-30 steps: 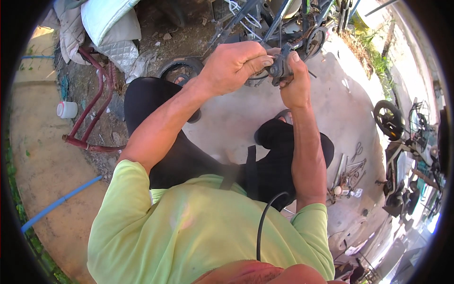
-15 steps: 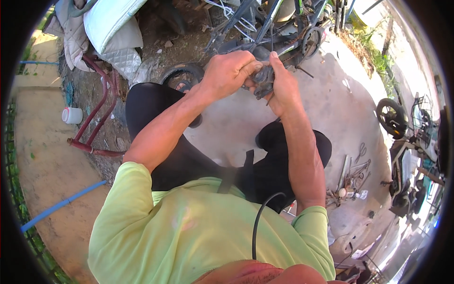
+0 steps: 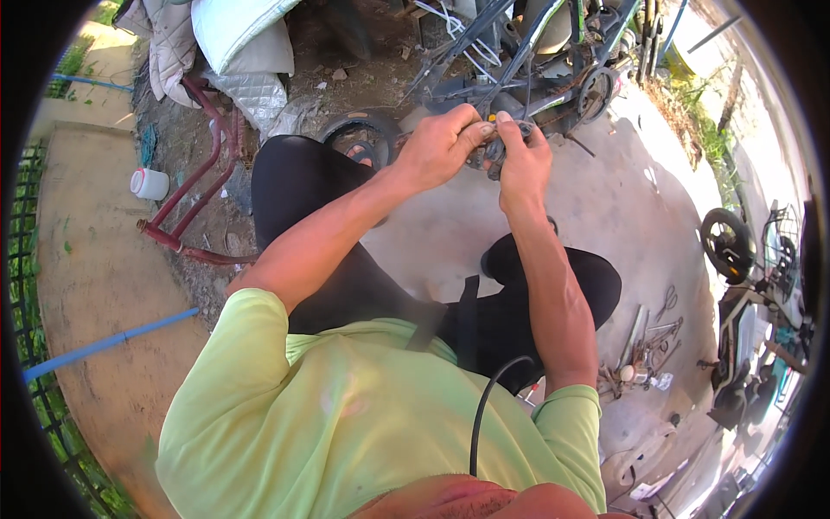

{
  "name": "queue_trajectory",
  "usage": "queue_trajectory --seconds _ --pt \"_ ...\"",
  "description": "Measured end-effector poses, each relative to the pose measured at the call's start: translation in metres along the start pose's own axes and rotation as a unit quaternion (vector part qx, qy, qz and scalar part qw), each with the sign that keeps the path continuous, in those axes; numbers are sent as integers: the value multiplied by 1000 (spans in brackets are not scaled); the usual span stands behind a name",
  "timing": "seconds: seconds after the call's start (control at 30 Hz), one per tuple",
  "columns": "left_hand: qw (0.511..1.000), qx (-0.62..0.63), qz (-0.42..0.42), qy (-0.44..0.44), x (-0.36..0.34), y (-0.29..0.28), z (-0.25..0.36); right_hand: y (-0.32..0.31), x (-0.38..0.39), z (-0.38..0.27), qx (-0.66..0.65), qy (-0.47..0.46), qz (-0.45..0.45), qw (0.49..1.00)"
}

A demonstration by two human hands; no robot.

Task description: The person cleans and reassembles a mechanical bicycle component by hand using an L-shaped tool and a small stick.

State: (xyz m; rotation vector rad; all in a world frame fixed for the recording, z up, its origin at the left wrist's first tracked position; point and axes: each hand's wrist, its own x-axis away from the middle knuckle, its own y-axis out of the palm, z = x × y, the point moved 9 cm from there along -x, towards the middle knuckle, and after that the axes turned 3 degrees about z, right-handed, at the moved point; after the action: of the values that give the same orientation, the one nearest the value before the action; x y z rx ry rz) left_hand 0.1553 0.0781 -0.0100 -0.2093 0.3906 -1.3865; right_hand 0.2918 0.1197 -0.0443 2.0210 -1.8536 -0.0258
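Both my hands meet in front of me over a small dark mechanical part (image 3: 494, 154), greasy and uneven in shape. My left hand (image 3: 437, 149) comes from the left with its thumb and curled fingers pinched at the part's upper side. From the right, my right hand (image 3: 524, 169) grips it between thumb and fingers. A small yellow piece (image 3: 492, 117) shows between the fingertips. The fingers hide much of the part, so its exact kind cannot be made out. Just beyond my hands lies a heap of dark frame pieces (image 3: 519, 73) with rods and cables.
A black tyre (image 3: 359, 130) lies by my foot. Left are a dark red metal frame (image 3: 194, 195), a white tub (image 3: 150, 183) and a blue pipe (image 3: 112, 344). Hand tools (image 3: 644, 350) lie on the concrete at right, near a small wheel (image 3: 726, 245) and vehicle parts.
The view has shifted, so the surroundings sit further right and partly lower. My hands stay together on the part with altered finger positions, and the yellow piece now shows.
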Motion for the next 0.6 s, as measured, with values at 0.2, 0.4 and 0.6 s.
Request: queue_trajectory --seconds 0.2,0.4,0.6 --pt "997 5 62 40 20 -17 7 14 10 -10 38 -44 -15 998" --pt "996 21 90 3 27 4 9 3 9 -16 47 -86 -22 995" --pt "991 22 131 13 16 20 28 -21 2 -37 55 -84 -15 995"
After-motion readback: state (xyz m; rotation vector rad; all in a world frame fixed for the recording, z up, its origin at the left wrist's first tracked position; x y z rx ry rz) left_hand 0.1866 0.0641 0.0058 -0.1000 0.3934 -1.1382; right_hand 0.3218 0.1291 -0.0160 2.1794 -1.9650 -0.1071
